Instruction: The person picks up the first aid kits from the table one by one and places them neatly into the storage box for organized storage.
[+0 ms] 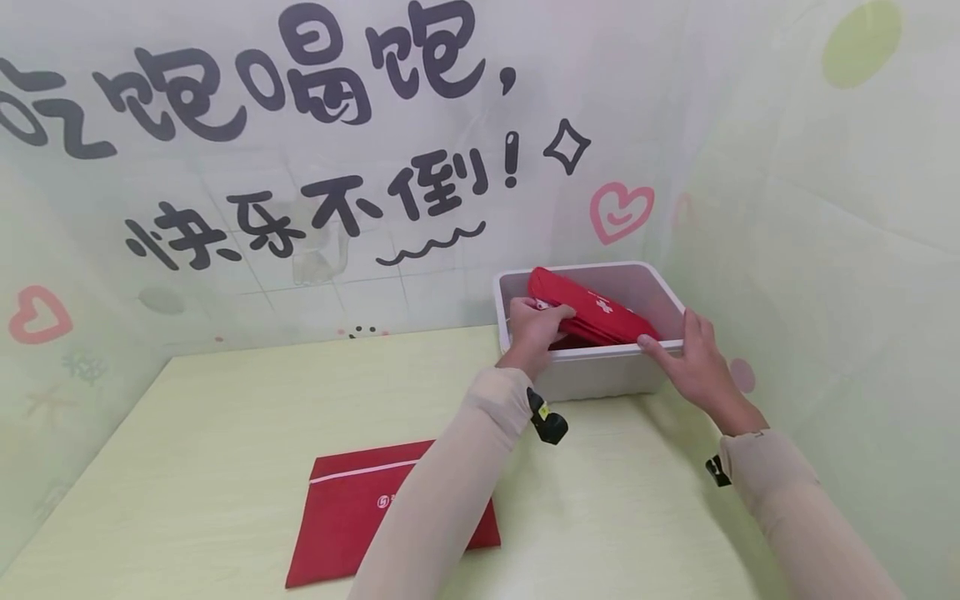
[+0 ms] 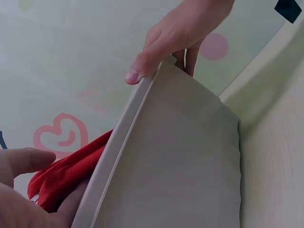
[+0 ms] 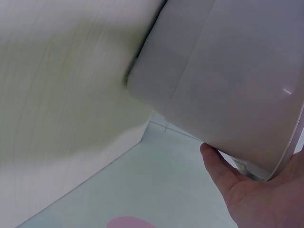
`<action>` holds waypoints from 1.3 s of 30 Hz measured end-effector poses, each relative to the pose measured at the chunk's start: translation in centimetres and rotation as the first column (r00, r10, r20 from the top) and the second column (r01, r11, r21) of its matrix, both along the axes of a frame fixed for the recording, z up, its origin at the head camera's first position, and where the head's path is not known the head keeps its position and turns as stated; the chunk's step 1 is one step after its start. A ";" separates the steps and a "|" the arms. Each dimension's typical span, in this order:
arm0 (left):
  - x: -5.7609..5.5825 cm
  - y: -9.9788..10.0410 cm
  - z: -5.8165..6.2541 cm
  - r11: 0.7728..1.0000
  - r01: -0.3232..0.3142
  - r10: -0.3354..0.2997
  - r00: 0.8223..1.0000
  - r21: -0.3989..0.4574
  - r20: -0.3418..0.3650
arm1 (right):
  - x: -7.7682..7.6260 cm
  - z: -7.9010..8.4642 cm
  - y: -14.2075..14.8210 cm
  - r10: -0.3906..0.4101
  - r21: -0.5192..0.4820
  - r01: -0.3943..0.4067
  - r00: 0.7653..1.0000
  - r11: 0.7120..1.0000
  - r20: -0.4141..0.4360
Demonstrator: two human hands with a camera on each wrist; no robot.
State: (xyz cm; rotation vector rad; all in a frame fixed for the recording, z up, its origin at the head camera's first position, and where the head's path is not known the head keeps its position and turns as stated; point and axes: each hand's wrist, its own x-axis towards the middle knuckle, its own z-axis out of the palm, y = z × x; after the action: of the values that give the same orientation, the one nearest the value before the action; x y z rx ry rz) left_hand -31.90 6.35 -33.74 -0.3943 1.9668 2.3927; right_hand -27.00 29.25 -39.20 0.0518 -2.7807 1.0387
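A light grey plastic bin with a white rim stands at the back right of the table. Tilted inside it is a red fabric pouch with a white cross-like mark, its upper end rising above the rim. My left hand reaches over the bin's near left side and pinches the pouch. In the left wrist view the thumb lies over the red fabric and a finger is under it. My right hand grips the bin at its near right corner, thumb on the rim and fingers round the outside.
A flat red document pouch with a white stripe lies at the table's front middle, partly hidden by my left sleeve. Behind the bin rises a printed wall cloth, and another wall is close on the right.
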 end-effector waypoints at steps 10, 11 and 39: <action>0.2 -0.9 0.2 0.986 0.101 -0.101 0.995 -0.131 0.010 | 0.1 0.2 -0.2 -0.001 0.001 0.001 1.000 1.000 0.012; 0.2 -1.2 0.3 0.983 0.112 -0.112 0.994 -0.144 0.011 | 0.1 0.2 -0.3 -0.001 0.001 0.001 1.000 1.000 0.012; -0.3 -11.2 2.6 0.964 0.018 -0.054 0.990 -0.266 -0.130 | 0.6 0.5 -0.4 0.012 0.000 -0.012 1.000 1.000 0.006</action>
State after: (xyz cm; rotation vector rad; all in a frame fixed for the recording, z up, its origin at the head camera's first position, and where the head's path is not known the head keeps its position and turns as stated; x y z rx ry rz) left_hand -32.19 -4.82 -31.12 -0.2009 2.3409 2.1929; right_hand -26.36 28.89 -38.72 0.0658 -2.7891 1.0440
